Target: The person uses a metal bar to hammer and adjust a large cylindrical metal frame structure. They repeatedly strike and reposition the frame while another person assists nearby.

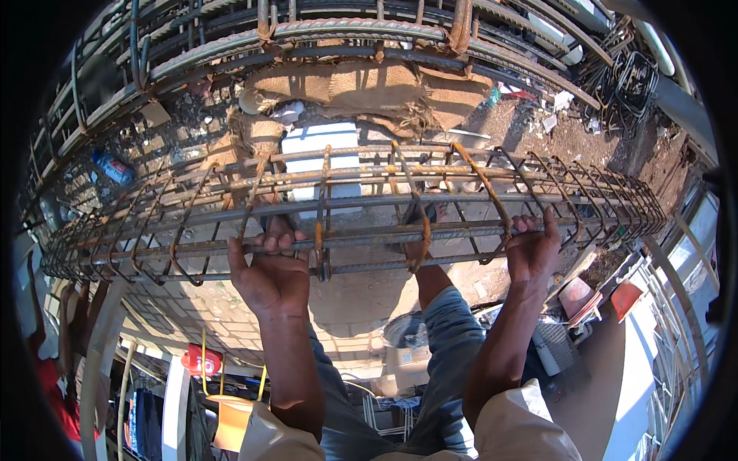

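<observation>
Sunlit dirt ground strewn with litter spreads beneath a work area crowded with steel, with long curved ribbed reinforcing bars stacked along the far side. At the far left a crushed blue plastic bottle lies on the dirt behind the bars. Running across the middle from left to right is a long rusty rebar cage of straight rods tied inside rectangular stirrups, lying horizontally above the ground. The left hand is curled over one of the cage's near lengthwise rods, fingers wrapped around it and thumb stretched out to the left along the bar, just left of an upright rusty stirrup. Behind the cage, brown burlap sacking drapes over a white block. Below the cage, between the forearms, a leg in blue jeans reaches toward the ground. The right hand is closed in a fist around the same near rod further right, beside another bent stirrup. A bundle of dark bent stirrups lies at the upper right.
</observation>
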The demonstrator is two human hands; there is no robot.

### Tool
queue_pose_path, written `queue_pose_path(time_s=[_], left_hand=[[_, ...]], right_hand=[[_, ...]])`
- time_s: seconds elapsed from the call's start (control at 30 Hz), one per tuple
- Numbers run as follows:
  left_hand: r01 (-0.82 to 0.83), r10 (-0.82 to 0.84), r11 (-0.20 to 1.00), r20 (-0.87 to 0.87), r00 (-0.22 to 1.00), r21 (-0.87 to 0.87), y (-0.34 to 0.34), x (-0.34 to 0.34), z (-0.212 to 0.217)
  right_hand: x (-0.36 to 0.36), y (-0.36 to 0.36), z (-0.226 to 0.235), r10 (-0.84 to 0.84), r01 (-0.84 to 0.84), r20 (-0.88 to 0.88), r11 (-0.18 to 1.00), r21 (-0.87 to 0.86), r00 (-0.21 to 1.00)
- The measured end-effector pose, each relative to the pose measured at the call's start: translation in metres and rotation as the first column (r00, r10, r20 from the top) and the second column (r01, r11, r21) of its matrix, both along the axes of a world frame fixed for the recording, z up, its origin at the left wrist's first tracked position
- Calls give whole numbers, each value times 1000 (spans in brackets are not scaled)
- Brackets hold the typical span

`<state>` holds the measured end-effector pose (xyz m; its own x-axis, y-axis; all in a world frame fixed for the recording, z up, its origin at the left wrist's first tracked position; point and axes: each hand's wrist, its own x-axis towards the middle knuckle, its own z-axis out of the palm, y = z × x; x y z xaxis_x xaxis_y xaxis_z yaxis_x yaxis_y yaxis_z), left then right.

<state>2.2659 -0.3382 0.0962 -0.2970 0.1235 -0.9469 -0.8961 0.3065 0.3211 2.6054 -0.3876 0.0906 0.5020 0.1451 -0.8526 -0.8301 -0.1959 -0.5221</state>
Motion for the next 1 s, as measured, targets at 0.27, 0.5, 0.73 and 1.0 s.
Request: queue_pose_path(time_s=[0.27,0.5,0.73,1.0], left_hand=[[211,-221,937,4,975,278,30,-6,-29],[233,-237,971,72,969,56,27,-5,-30],[893,-864,450,-261,430,-18,-110,-77,85],[281,-662,701,-451,599,-656,-527,-151,195]], right_hand=[[14,45,-48,191,-195,95,980,39,977],[38,33,-60,333,-336,-43,934,-120,942],[41,20,-39,488,-529,-261,841,-114,833],[-16,-17,106,1000,-961,1,-3,-275,-3]])
